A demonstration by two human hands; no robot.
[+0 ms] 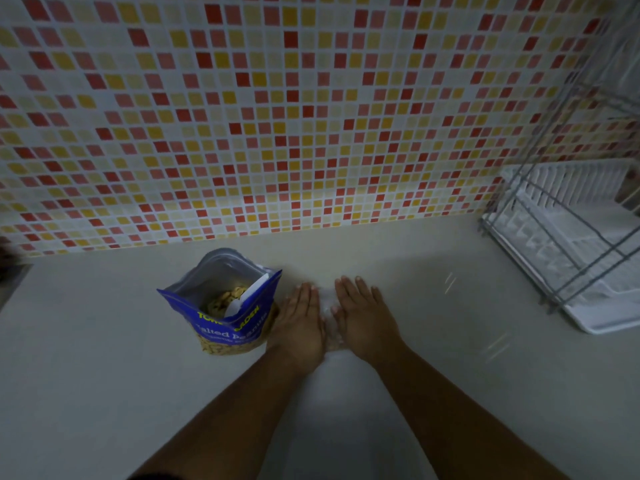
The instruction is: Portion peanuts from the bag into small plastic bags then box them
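Observation:
A blue bag of salted peanuts (227,329) stands open on the pale counter, left of centre, with a white scoop (247,296) resting inside on the nuts. Right beside it my left hand (301,323) lies flat, palm down, fingers together. My right hand (362,315) lies flat a little further right. Between and under the two hands lies a clear small plastic bag (329,327), only faintly visible on the counter. Both hands press on its sides; neither is closed around it.
A mosaic tiled wall (277,116) of red, yellow and white squares rises behind the counter (104,358). A wire dish rack (571,244) on a white drip tray (602,323) stands at the right. A dark object (7,265) shows at the far left edge.

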